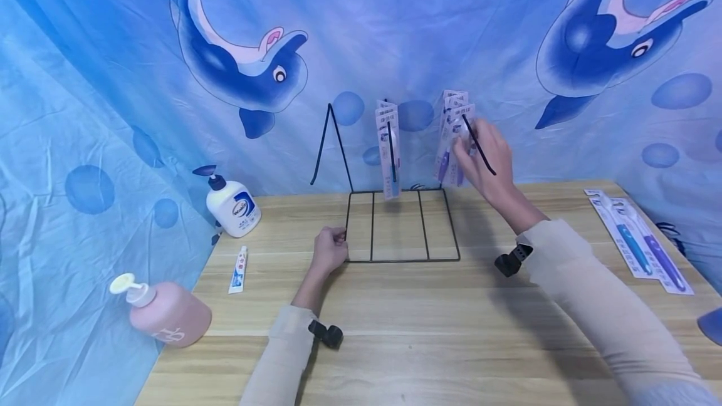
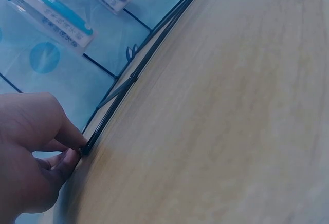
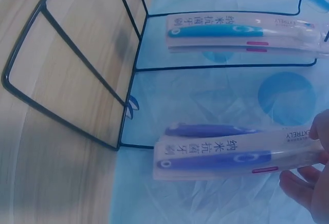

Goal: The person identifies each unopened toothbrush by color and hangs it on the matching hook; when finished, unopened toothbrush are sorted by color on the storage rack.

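Observation:
A black wire display rack [image 1: 403,260] stands on the table, with upright hook arms. My left hand [image 1: 329,248] pinches the left front of its base wire, as the left wrist view also shows at the hand [image 2: 33,152]. My right hand [image 1: 487,155] is at the right hook and pinches the top of a purple packaged toothbrush [image 3: 213,161]. Another purple packaged toothbrush [image 3: 205,129] hangs behind it. Blue packaged toothbrushes [image 1: 389,174] hang on the middle hook. The left hook [image 1: 320,149] carries nothing.
Two packaged toothbrushes [image 1: 632,240] lie on the right of the table. To the left stand a white pump bottle [image 1: 234,208] and a pink pump bottle [image 1: 172,315], with a small toothpaste tube [image 1: 239,271] lying between them. A dolphin-printed curtain [image 1: 395,30] hangs behind the rack.

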A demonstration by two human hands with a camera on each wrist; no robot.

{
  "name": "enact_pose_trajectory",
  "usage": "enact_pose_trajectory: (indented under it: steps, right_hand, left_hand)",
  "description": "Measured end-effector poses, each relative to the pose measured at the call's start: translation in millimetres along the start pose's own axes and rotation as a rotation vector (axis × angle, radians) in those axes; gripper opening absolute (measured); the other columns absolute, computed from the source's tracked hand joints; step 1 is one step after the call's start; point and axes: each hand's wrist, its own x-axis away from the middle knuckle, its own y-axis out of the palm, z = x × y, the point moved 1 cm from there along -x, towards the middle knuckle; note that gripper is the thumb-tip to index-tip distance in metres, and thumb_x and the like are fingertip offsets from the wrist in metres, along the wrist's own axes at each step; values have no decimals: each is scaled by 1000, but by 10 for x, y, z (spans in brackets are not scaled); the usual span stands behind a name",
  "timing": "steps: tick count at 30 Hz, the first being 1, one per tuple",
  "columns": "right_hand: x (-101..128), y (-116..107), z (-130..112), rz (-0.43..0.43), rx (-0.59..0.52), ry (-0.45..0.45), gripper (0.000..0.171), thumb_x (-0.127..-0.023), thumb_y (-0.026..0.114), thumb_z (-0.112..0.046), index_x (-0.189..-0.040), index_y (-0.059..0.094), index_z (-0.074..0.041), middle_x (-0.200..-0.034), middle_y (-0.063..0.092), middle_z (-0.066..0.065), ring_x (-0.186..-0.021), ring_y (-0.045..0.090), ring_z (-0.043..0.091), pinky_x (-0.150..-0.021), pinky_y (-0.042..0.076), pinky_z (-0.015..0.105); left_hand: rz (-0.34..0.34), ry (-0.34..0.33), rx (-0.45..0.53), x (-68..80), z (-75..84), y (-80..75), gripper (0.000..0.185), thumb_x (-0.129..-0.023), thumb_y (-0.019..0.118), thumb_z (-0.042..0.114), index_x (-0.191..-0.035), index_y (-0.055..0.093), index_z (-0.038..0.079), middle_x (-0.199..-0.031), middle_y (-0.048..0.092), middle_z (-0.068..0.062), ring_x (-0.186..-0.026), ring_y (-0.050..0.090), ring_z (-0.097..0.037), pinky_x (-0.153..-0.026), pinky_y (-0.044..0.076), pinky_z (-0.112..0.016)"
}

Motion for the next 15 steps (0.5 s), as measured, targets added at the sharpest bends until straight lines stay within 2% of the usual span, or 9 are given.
enact_pose_trajectory:
  steps: [10, 15]
  right_hand:
    - [22, -12, -36, -21, -25, 43, 23, -92, 62, -18, -81, 53, 1, -73, 56, 18, -64, 52, 28, -54, 39, 35]
    - [90, -18, -12, -18, -13, -20, 27, -91, 69, -18, -83, 53, 2, -74, 55, 18, -65, 54, 30, -54, 40, 35]
  left_hand:
    - [3, -16, 17, -2, 2, -5, 41, -76, 53, -15, -115, 66, -13, -93, 62, -15, -84, 60, -24, -76, 56, -33]
    - [-8, -25, 23, 18, 8, -13, 42, -77, 53, -14, -117, 65, -13, -96, 63, -16, -86, 60, -25, -78, 56, -34]
